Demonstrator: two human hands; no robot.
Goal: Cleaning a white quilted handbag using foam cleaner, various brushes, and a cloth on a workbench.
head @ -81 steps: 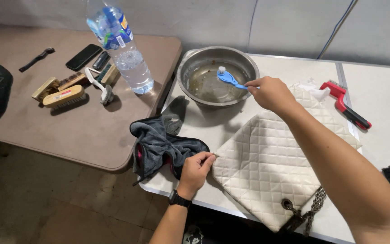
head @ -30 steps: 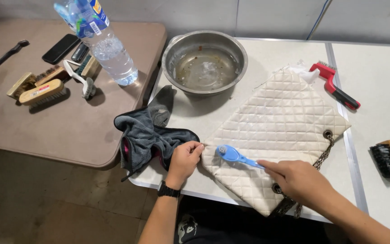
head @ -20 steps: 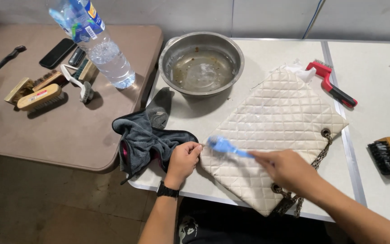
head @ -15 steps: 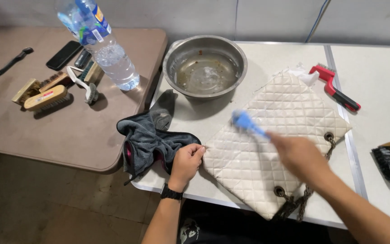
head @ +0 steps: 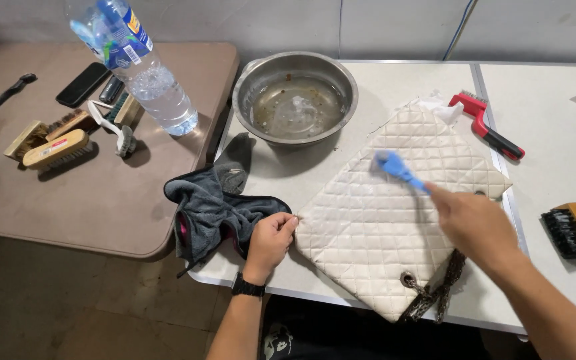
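Head view: our left hand [head: 271, 237] pinches the near-left corner of the white quilted bag [head: 395, 220]; our right hand [head: 471, 220], fingers closed around the blue brush [head: 398, 168], angles its bristles up-left on the bag's far half.

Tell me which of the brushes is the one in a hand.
The small blue brush, gripped by the right hand with its head on the white quilted bag. The red-handled brush, black-bristled brush and wooden brushes lie untouched.
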